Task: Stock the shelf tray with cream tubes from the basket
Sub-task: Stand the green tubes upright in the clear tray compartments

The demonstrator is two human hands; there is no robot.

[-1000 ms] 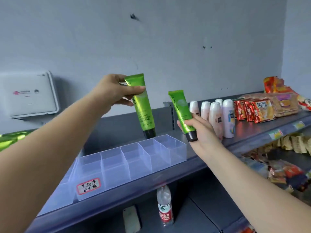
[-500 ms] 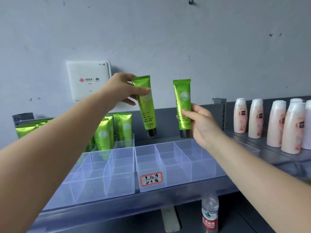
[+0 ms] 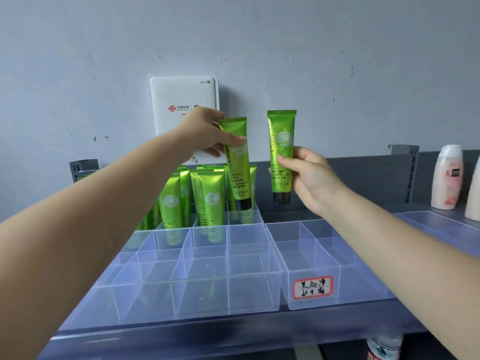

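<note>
My left hand (image 3: 207, 133) grips a green cream tube (image 3: 237, 167) near its top, cap down, just above the back row of the left clear tray (image 3: 200, 281). Several green tubes (image 3: 207, 201) stand upright in that tray's rear compartments. My right hand (image 3: 309, 178) pinches a second green tube (image 3: 281, 152) upright, cap down, over the back of the right clear tray (image 3: 309, 258), which carries a red-bordered handwritten label (image 3: 312, 287). The basket is out of view.
Both trays sit on a grey shelf (image 3: 233, 331) against a grey wall. A white router box (image 3: 183, 105) hangs on the wall behind my left hand. Pink-and-white bottles (image 3: 447, 178) stand at the right. A water bottle (image 3: 384, 346) shows below the shelf.
The view has swung left and closer, bringing the stocked tubes and left tray to the centre. My left hand has lowered its tube toward the back row; both hands still hold their tubes.
</note>
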